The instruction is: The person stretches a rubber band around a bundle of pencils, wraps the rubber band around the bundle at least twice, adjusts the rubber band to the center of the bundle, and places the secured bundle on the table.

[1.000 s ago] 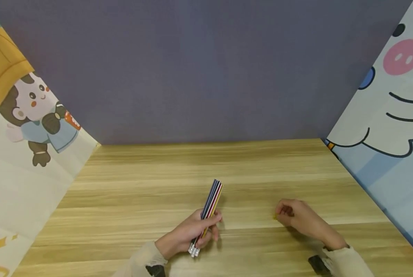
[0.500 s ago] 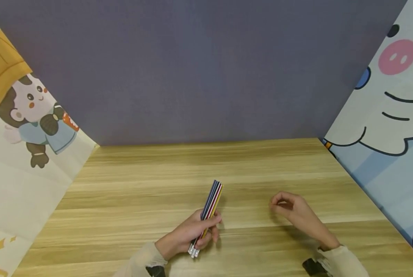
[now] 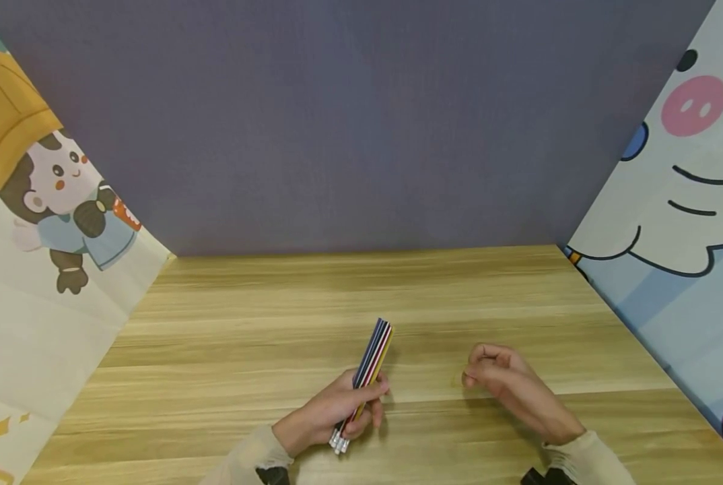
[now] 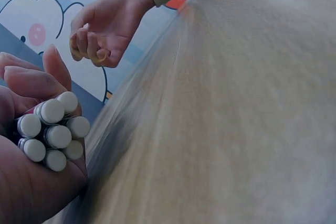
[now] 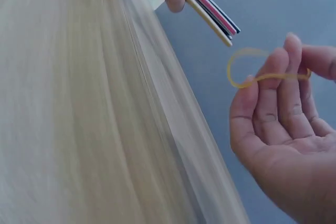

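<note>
My left hand point(image 3: 336, 406) grips a bundle of pencils point(image 3: 372, 353) around their lower half, tilted with the far ends up and right. Dark blue, white, red and yellow barrels lie side by side. White erasers point(image 4: 58, 136) cluster at the near end in the left wrist view. To the right of the bundle and apart from it, my right hand point(image 3: 513, 387) holds a thin yellow rubber band point(image 5: 241, 84). Part of the band loops out beyond the curled fingers point(image 5: 269, 108) in the right wrist view; in the head view it is faint.
Both hands are over a wood-grain table point(image 3: 246, 316). A grey-purple panel point(image 3: 361, 128) stands along its back edge. Cartoon-printed sheets flank it, one on the left point(image 3: 28, 323) and one on the right point(image 3: 695, 310).
My right hand has risen slightly and then shifted left towards the pencils, turning a little, with the rubber band now showing at its fingertips. My left hand and the pencils have hardly moved.
</note>
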Motion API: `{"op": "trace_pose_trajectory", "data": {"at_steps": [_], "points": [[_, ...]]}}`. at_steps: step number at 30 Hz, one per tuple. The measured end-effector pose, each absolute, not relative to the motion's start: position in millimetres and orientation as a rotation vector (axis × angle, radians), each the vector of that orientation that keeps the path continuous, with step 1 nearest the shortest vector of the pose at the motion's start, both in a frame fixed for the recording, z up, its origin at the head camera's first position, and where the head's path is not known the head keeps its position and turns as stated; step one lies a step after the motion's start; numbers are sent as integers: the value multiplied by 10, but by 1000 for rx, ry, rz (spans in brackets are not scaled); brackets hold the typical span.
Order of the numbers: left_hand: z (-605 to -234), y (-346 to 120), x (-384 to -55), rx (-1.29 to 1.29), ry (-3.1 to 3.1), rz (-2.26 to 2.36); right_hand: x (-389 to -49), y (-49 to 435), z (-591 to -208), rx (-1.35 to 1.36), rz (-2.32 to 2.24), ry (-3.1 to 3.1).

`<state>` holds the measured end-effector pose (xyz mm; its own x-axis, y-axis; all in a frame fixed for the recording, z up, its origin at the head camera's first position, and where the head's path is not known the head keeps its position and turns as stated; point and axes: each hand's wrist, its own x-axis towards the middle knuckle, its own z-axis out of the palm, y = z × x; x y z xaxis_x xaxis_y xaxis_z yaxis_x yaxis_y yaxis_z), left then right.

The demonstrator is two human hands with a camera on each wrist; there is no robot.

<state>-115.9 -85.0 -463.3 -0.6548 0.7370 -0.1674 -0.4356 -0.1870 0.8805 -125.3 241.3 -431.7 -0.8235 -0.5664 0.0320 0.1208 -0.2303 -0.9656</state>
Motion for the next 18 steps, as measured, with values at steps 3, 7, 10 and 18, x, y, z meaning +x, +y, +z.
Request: {"op": "trace_pose_trajectory", "data": {"at_steps": [3,7,10,18], "points": [[-4628,-852,-1155,378,1302,1912,-1258,2395,-4326,-480,-2075,1568],[-4622,-853,-1154,376,1306,1903,-1252,2396,-4322,-461,-1955,1538],[-4622,-856,-1155,380,1296,1901,-1243,2398,-4329,-536,-1917,1448],[-4619,-858,-1165,405,1257,1903,-1226,2407,-4343,-622,-1960,1577]]}}
